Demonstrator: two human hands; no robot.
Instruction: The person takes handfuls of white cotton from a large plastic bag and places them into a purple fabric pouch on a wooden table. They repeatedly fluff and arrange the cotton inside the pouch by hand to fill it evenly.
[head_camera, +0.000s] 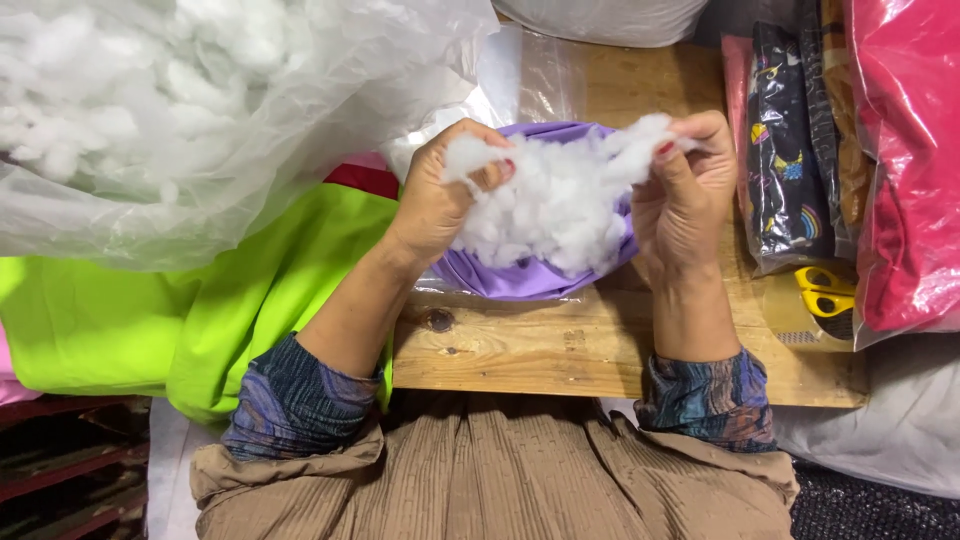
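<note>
A clump of white fibre stuffing stretches between both hands above a purple fabric piece lying on the wooden table. My left hand pinches the stuffing's left end with closed fingers. At the right end, my right hand grips another tuft between thumb and fingers. The purple fabric sits partly inside a clear plastic sleeve and is mostly hidden beneath the stuffing.
A big clear bag of white stuffing fills the upper left. Bright green cloth drapes at left. Packed dark patterned fabrics and a red bagged bundle stand at right, with yellow-handled scissors beside them.
</note>
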